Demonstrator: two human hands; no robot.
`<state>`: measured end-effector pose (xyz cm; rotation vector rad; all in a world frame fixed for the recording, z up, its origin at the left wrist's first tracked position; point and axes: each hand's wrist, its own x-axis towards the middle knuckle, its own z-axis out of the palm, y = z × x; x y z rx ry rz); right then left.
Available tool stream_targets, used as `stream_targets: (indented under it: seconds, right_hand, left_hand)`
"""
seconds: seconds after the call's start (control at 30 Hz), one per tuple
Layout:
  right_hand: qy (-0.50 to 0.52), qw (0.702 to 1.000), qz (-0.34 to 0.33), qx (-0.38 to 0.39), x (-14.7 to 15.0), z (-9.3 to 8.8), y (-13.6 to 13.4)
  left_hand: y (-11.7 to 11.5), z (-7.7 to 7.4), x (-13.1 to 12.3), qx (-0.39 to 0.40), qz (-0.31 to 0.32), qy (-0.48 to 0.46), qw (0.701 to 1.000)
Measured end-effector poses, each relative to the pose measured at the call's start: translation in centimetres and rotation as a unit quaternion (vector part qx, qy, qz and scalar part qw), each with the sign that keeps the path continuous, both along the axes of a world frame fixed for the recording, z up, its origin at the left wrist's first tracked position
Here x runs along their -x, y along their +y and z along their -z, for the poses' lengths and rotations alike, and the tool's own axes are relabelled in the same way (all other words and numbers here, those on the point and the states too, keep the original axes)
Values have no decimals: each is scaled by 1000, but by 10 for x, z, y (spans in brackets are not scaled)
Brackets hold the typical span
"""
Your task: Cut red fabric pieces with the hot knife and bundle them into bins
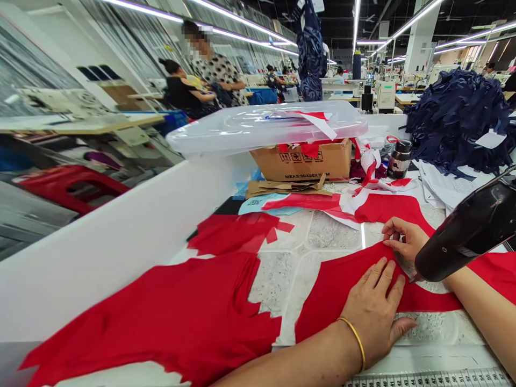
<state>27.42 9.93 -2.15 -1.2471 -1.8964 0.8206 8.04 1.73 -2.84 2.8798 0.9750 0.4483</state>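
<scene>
A cut piece of red fabric (pixel 334 287) lies on the marbled worktop in front of me. My left hand (pixel 374 309), with a gold bangle at the wrist, rests flat on it with fingers stretched out. At the fabric's upper edge my right hand (pixel 407 239) has thumb and fingers closed on the cloth. A black, bottle-shaped machine head (pixel 463 236) reaches in from the right, above my right forearm. Its narrow tip points down at the fabric between my hands and hides part of my right wrist. Whether the tip touches the cloth I cannot tell.
More red fabric pieces (pixel 161 317) lie at left. Behind stand a cardboard box (pixel 302 164) under a clear plastic lid (pixel 250 126), a dark jar (pixel 399 159) and a navy fabric pile (pixel 459 121). A measuring tape (pixel 435 378) runs along the front edge. Several people work farther back.
</scene>
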Motion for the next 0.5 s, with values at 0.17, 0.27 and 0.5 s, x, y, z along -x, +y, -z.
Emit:
stream_targets:
  seconds: [0.17, 0.27, 0.5]
  right_hand:
    - [21, 1000, 1, 18, -3, 4, 4]
    - [21, 1000, 7, 17, -4, 4, 6]
    - [-32, 999, 15, 31, 1, -10, -1]
  left_hand:
    - [0, 3, -1, -11, -2, -6, 1000]
    - [0, 6, -1, -22, -4, -15, 1000]
    - [0, 14, -3, -16, -4, -3, 1000]
